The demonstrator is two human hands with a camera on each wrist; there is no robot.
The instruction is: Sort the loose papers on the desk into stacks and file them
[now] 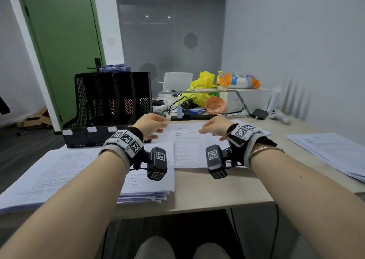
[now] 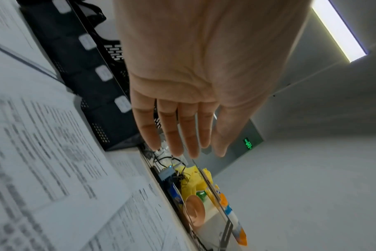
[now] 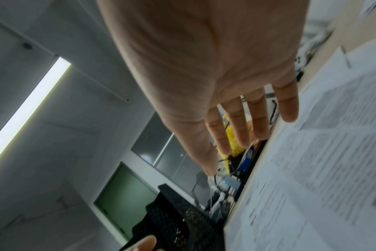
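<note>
Both hands hover side by side over the printed sheets point(image 1: 187, 140) lying mid-desk. My left hand point(image 1: 155, 125) has its fingers straight and holds nothing; in the left wrist view its fingers point(image 2: 182, 134) point past the sheets point(image 2: 54, 152). My right hand point(image 1: 210, 128) is likewise empty, its fingers point(image 3: 236, 129) spread above the sheets point(image 3: 322, 161). A thick paper stack point(image 1: 79, 170) lies under my left forearm, and another stack point(image 1: 325, 152) sits at the right. The black mesh file organizer point(image 1: 110, 100) stands at the back left, just left of my left hand.
Behind the sheets lie a power strip point(image 1: 189, 117), cables, a clear riser point(image 1: 233, 93), an orange bowl point(image 1: 215, 104), a yellow bag point(image 1: 201, 83), a black device point(image 1: 260, 113) and a white controller point(image 1: 280, 116). The desk's front edge point(image 1: 197, 207) is near my knees.
</note>
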